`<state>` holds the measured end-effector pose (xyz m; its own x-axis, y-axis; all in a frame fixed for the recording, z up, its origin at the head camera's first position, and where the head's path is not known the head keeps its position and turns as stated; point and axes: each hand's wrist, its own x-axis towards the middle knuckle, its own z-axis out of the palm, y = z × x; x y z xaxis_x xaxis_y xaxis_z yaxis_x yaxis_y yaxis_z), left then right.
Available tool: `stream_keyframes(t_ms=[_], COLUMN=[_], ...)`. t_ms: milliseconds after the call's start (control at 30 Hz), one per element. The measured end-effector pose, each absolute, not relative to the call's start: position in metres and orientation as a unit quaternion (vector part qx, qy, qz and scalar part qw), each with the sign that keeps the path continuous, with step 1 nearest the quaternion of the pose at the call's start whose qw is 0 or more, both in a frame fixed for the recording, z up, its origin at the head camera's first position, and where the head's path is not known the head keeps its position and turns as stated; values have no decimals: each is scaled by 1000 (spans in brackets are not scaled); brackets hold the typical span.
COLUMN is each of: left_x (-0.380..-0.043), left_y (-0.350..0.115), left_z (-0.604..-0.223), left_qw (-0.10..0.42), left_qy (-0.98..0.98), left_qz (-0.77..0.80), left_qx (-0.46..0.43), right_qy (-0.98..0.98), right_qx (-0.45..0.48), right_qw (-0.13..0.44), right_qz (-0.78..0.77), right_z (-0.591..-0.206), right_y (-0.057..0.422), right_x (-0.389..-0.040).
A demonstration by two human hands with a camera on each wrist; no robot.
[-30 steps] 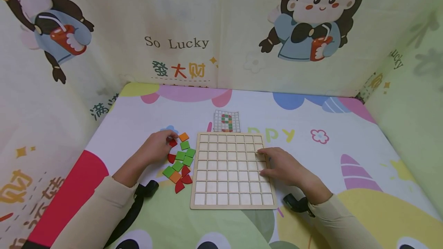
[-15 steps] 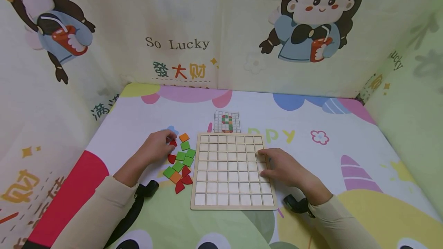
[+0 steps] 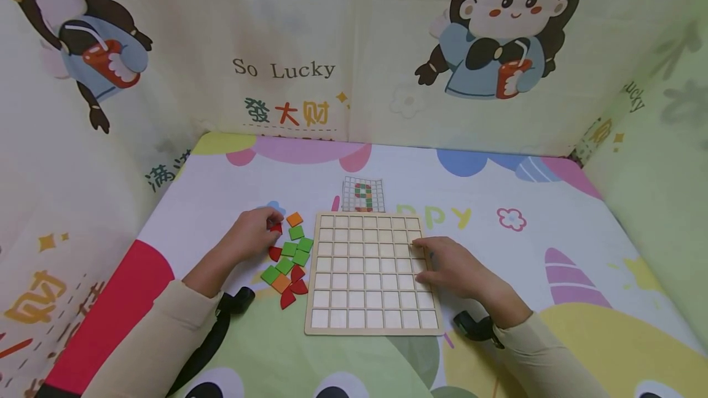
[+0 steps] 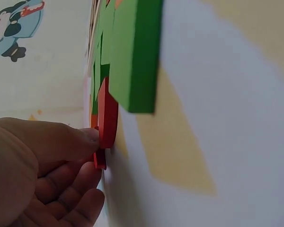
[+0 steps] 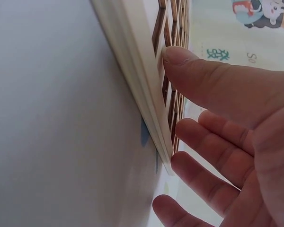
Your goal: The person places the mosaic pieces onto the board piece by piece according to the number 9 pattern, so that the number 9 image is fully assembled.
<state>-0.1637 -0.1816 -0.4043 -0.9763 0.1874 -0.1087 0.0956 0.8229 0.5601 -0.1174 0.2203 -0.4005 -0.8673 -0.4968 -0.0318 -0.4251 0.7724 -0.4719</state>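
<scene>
My left hand [image 3: 254, 235] pinches a red quarter-round tile [image 3: 276, 228] between thumb and fingers, at the far left of the loose tiles. In the left wrist view that red tile [image 4: 100, 160] is partly hidden by the thumb, and a second red tile [image 4: 108, 116] stands just in front. To the right lies a wooden grid board [image 3: 373, 331] with square cells that hold nothing. Over its right edge rests my right hand [image 3: 459, 266], fingers relaxed. The right wrist view shows that thumb [image 5: 180, 56] on the board's frame.
Green square tiles [image 3: 284, 266], orange squares [image 3: 294, 219] and more red quarter-round tiles [image 3: 287, 298] lie left of the board. Behind it is a small pattern card [image 3: 362, 192] with a coloured figure on a grid. A printed cloth wall [image 3: 381, 109] closes the back.
</scene>
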Motion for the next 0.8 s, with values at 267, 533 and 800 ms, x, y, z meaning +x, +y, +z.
stream_keyframes(t_ms=[267, 533, 800], left_x=[-165, -164, -163], left_y=[-180, -181, -174], left_z=[-404, -403, -394], left_qw=[81, 88, 91], left_qy=[954, 955, 950], left_qz=[279, 276, 291], left_qx=[73, 67, 74], right_qy=[939, 937, 936], right_qx=[-247, -249, -252], right_qw=[72, 72, 72], right_qz=[-228, -236, -234], right_z=[-402, -401, -401], right_y=[221, 221, 222], right_x=[-117, -117, -117])
